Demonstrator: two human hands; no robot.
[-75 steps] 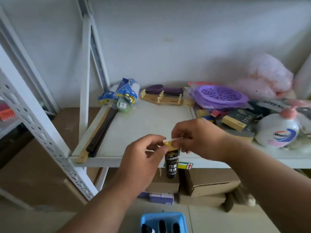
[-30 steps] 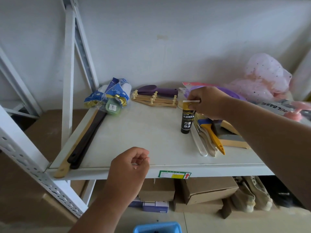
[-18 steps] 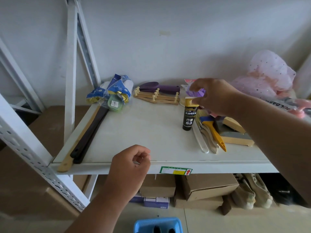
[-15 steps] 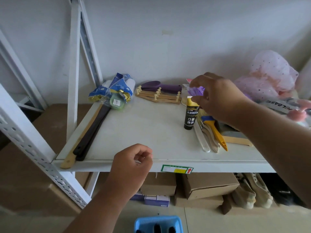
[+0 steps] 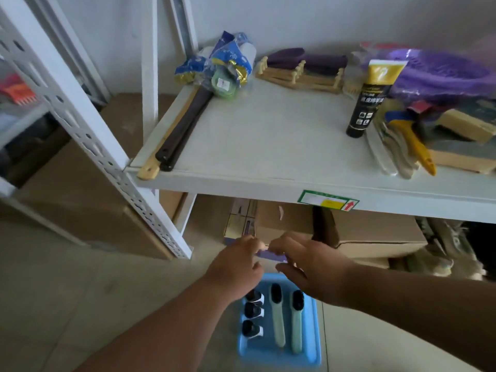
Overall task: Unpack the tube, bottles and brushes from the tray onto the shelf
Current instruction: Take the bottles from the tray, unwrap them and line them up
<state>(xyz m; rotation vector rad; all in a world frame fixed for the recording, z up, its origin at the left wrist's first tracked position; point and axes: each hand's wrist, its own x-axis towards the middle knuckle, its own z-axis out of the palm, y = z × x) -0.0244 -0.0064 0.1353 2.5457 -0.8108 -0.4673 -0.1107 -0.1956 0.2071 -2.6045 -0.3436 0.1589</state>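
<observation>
Head view: left hand (image 5: pixel 236 267) and right hand (image 5: pixel 308 267), empty, fingers loosely spread above tray (image 5: pixel 316 345); tube (image 5: pixel 369 96) upright on shelf (image 5: pixel 263 135).

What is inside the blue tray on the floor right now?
The blue tray holds two pale green brushes side by side and three small dark-capped bottles in a column on their left. Both hands cover its far end, so anything there is hidden.

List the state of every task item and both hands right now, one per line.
tube: standing cap-down on the shelf, released
bottles: three, in the blue tray
brushes: two, lying in the tray
left hand: above the tray, fingers curled, contents unclear
right hand: above the tray, empty
</observation>
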